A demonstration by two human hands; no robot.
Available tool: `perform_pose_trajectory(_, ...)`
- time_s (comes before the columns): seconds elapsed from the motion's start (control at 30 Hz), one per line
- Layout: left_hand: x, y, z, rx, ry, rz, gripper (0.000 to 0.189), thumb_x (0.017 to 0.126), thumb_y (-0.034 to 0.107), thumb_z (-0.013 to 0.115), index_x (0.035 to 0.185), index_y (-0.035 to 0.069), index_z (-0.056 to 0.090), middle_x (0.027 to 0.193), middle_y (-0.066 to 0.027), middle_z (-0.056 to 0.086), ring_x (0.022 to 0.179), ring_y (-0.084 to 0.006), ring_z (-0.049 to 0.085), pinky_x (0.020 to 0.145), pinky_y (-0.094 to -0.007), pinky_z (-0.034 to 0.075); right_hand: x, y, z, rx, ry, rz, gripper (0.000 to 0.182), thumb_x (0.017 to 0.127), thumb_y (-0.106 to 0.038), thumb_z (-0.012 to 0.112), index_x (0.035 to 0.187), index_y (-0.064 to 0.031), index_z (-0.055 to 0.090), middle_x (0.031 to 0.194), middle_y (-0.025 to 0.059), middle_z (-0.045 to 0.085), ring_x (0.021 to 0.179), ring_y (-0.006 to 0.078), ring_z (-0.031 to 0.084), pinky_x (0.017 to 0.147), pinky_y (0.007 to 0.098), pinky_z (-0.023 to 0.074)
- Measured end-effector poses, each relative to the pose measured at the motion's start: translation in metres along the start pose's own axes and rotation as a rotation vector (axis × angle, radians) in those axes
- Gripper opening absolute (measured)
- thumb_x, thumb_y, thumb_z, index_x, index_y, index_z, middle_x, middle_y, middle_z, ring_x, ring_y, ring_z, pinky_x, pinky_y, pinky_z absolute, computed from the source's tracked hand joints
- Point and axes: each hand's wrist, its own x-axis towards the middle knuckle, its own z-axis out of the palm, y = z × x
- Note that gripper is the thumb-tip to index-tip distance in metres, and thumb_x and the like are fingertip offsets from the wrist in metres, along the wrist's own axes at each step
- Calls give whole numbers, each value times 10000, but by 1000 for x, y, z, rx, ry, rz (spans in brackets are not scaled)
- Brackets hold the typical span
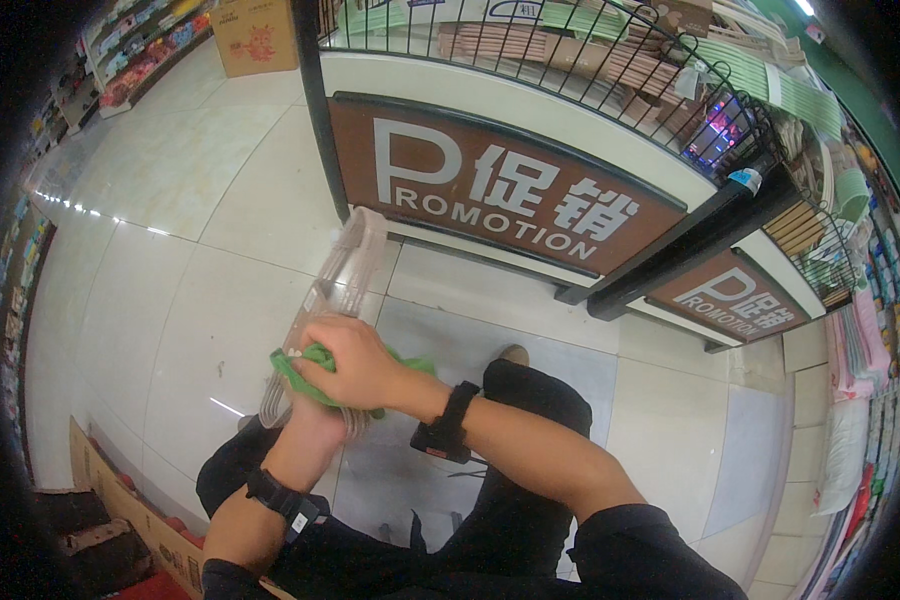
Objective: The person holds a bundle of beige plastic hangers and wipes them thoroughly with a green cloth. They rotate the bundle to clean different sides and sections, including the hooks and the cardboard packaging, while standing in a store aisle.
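Note:
A bundle of pale pink plastic clothes hangers [356,259] hangs from my hands above the tiled floor, its far end close to the promotion stand. My left hand [319,431] is under the near part of the bundle and grips it; its fingers are mostly hidden by the cloth and my other hand. From above, my right hand [349,360] presses a green cloth [311,367] against the hangers, with fingers and thumb closed on it. Part of the cloth sticks out beyond my right wrist. Both wrists carry black straps with small devices.
A wire-basket promotion stand [510,180] holding bundled hangers is just ahead. A cardboard box [255,37] stands at the far left. An open carton [135,510] lies at the lower left. Stocked shelves [881,315] line the right side.

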Motion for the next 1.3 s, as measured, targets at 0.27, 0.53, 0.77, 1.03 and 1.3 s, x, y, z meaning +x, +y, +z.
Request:
perform_pose_trajectory(0.27,-2,27,7,-101,35,-65,557,970,537,373,1250,94,563,1228,-136,610,1120,-305,617,955,-485,515,-8,1,4,-315,-47,187,471,775,-291,743,1078,17,555,1052,214,552,995,385,557,846,440,470)
perform_pose_trajectory(0.53,3,33,-2,-89,130,-73,552,974,504,377,1213,53,588,1192,-196,631,1080,-377,628,959,-549,505,5,5,-10,18,-380,707,919,722,-578,756,1263,106,466,1144,294,608,1071,372,632,908,410,503)
perform_pose_trajectory(0.77,-7,32,4,-125,82,-63,513,979,482,405,1170,50,604,1155,-184,645,1053,-360,641,942,-542,516,2,13,-3,-55,-338,618,799,707,-532,763,1179,83,568,1027,270,677,973,372,674,851,396,526)
perform_pose_trajectory(1.03,-5,33,22,-174,-1,-44,447,1001,410,411,1168,46,611,1172,-160,651,1083,-320,638,981,-500,503,1,12,-5,-107,-134,490,633,672,-374,762,1110,48,584,940,290,674,907,448,666,809,465,542)
perform_pose_trajectory(1.3,-1,50,27,-87,-140,23,337,1001,251,462,1222,29,585,1231,-147,644,1146,-279,624,1026,-446,480,11,12,-17,20,81,433,535,717,-313,783,1092,32,619,941,221,694,881,338,698,802,404,541)
